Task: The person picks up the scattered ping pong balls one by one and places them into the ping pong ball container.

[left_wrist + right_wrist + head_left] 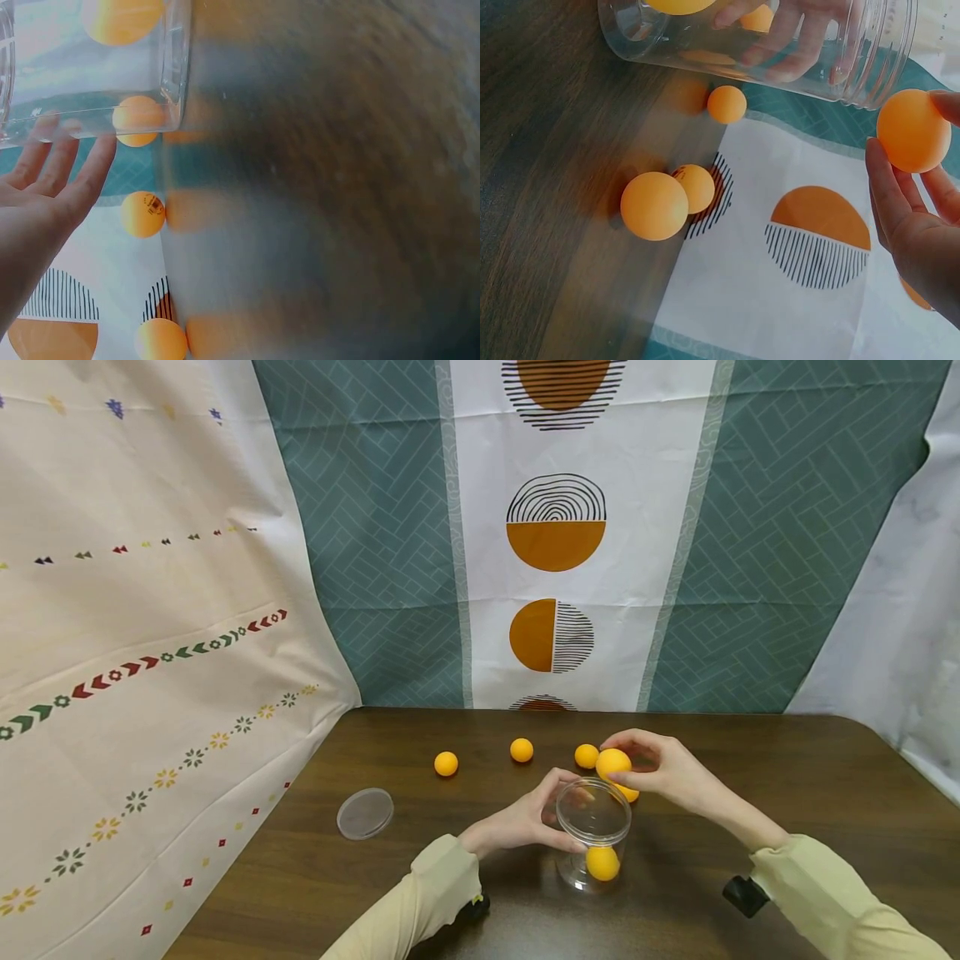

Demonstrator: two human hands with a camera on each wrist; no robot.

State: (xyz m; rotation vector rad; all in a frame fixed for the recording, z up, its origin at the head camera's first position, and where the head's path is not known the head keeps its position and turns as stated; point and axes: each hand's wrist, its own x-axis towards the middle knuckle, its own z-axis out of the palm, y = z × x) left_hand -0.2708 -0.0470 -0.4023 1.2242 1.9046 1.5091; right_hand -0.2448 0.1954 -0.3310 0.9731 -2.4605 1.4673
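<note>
In the head view my left hand (528,820) grips the side of a clear round jar (592,818), thumb toward me and fingers around the far side. The jar stands upright and open-topped on the table, with one orange ping-pong ball (602,863) inside. My right hand (670,770) pinches another orange ball (613,765) between thumb and fingertips, just above the jar's far rim. That held ball (913,131) is also plain in the right wrist view, beside the jar's mouth. Behind it, an orange ball (629,793) on the table is partly hidden.
More orange balls lie toward the back of the brown table (285,893): a left ball (446,764), a middle ball (521,749) and one ball (587,756) near my right fingers. A clear round lid (365,814) lies at the left. Patterned cloth (375,568) hangs behind.
</note>
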